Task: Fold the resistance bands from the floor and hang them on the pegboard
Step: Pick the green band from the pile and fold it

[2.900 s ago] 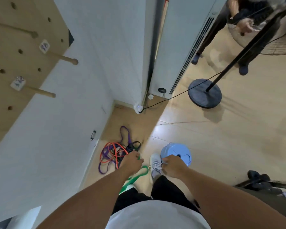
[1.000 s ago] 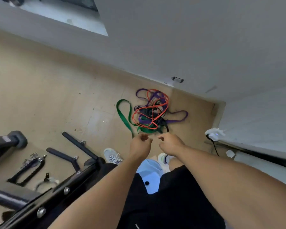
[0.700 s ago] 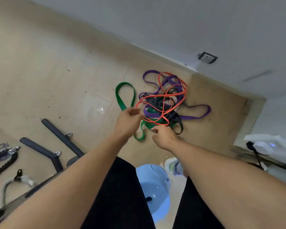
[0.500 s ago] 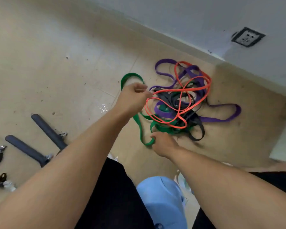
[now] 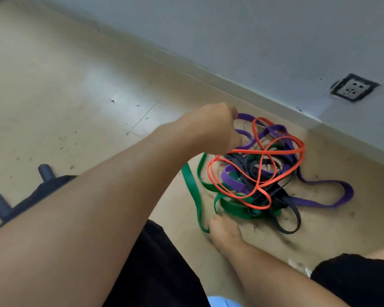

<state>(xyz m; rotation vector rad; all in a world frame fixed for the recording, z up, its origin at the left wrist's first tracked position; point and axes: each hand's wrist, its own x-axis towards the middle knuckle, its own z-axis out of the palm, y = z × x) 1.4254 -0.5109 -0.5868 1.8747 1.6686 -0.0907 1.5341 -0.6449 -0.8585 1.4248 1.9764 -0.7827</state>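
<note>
The resistance bands [image 5: 253, 176] lie in one tangled heap on the floor [image 5: 64, 96], close to the foot of the wall [image 5: 275, 41]. A thin orange band [image 5: 256, 149] loops across the top; beneath it sit a black band [image 5: 282, 209], a purple band [image 5: 333, 196] whose long loop trails toward the right, and a wide green band [image 5: 190, 185] whose loop runs out of the heap toward the person.

The left hand [image 5: 213, 127] is curled into a loose fist at the heap's far-left edge, just beside the upper loops of the purple band and the orange band; its fingers are hidden behind the knuckles, so what it grips, if anything, cannot be told. The right hand [image 5: 222, 229] is down at the floor with its fingertips at the near bend of the green band, apparently pinching it, though blur hides the contact.

These bands look light, soft and stretchy, with a rubbery surface likely to grip itself where the loops cross. Pulling hard on one strand would probably drag the whole knot along or tighten it. The green band's free outer loop seems the best place to take hold, drawing it out slowly while the other hand holds the heap down.

A wall socket [image 5: 354, 90] sits low on the wall at right, and dark padded bars [image 5: 0, 202] of some equipment lie on the floor at left. The pegboard is not in view.
</note>
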